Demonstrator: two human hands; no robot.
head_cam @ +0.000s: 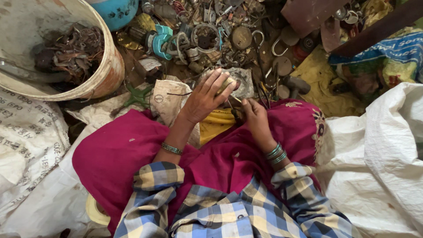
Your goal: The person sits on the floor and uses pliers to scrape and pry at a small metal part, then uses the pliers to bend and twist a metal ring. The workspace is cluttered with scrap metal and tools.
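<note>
Scrap sorting, status at this moment.

Left hand (pixel 203 99): centre of the frame, fingers curled loosely around a small pale metal piece (pixel 227 83), thumb and fingertips closed on it. Piece held just above the lap, at the near edge of the scrap heap (pixel 220 39).

Right hand (pixel 255 115): just right of centre, fingers pinched together on a small dark item (pixel 238 115); kind of item too small to tell. Thin pale rod or wire (pixel 235 98) running between the two hands; which hand grips it cannot be told.

Work done, judged from the layout: white bucket (pixel 103 75) at upper left already part-filled with tangled rusty scrap (pixel 72 50), probably sorted stock. One piece in hand, apparently mid-separation, not yet deposited anywhere.

Work left, judged likewise: large mixed heap across the upper centre, unsorted: rings, round lids, a padlock shackle (pixel 277 46), a teal plastic part (pixel 162 40), springs and fittings. Bulk of the job apparently outstanding.

Surroundings: white woven sack (pixel 387 154) at right, printed sack (pixel 26 132) at left, yellow cloth (pixel 319 81) under the heap at upper right, green star-shaped piece (pixel 137 96) left of centre on the ground.
</note>
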